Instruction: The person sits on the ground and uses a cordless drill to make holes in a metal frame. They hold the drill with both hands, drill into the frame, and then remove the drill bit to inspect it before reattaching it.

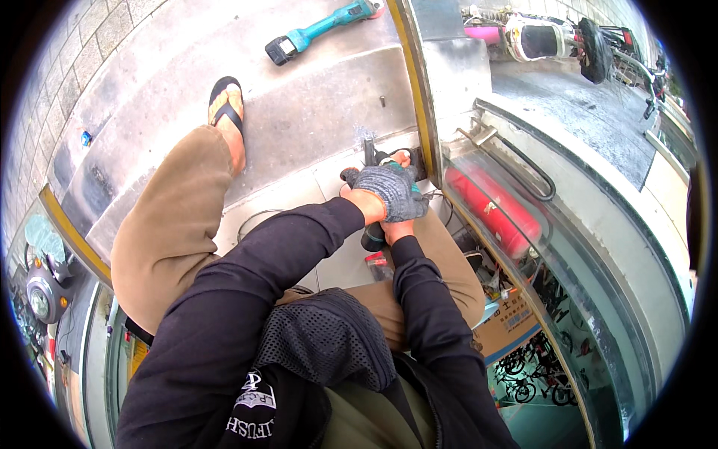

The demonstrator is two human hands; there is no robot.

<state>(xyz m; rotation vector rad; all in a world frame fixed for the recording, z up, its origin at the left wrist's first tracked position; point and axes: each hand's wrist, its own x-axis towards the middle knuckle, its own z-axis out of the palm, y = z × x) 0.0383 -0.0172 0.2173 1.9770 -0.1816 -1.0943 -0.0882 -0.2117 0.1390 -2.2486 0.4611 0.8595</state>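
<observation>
A teal-and-black cordless power drill [373, 238] stands between my legs at the doorway floor, mostly covered by my hands. My left hand [383, 187], in a grey knit glove, is closed over the top of its body. Below it, my right hand [400, 224] grips the tool from the near side; its fingers are largely hidden under the left one. A dark upright part [369, 152] of the tool points toward the step, where pale dust lies. Part of my right foot shows just beyond the gloves.
A teal cordless angle grinder [321, 30] lies on the upper step. My left foot [229, 112] rests in a black flip-flop. A small bolt [383, 101] sits on the step. Beside my right leg stand a glass door panel [591, 262], a red extinguisher-like cylinder [493, 213] and a cardboard box [508, 323].
</observation>
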